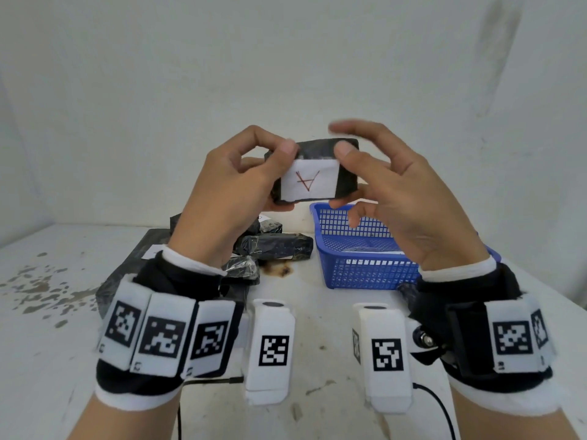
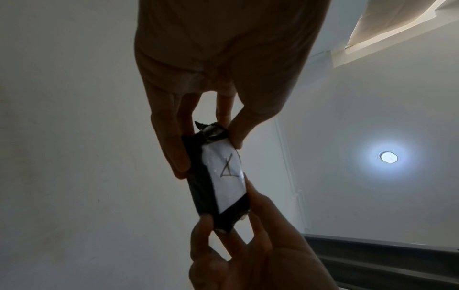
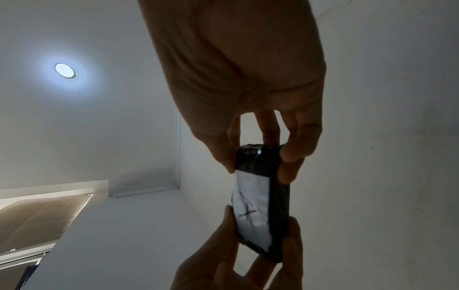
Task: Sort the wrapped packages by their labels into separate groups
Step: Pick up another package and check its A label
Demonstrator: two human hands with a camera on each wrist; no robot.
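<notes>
Two hands were found on one black-wrapped package (image 1: 313, 171), raised above the table (image 1: 317, 312) and above the near-left corner of the blue basket (image 1: 359, 249). Its left end was pinched by the thumb and fingers of the left hand (image 1: 228, 192); its right end was pinched by the right hand (image 1: 409, 198), index finger extended. A white label (image 1: 308, 181) marked "A", seen upside down, was observed on the package. Further black packages (image 1: 273, 246) were noted left of the basket.

Bare plain room: stained white table (image 1: 47, 312), blank white wall (image 1: 286, 58), recessed ceiling light (image 2: 388, 157).
</notes>
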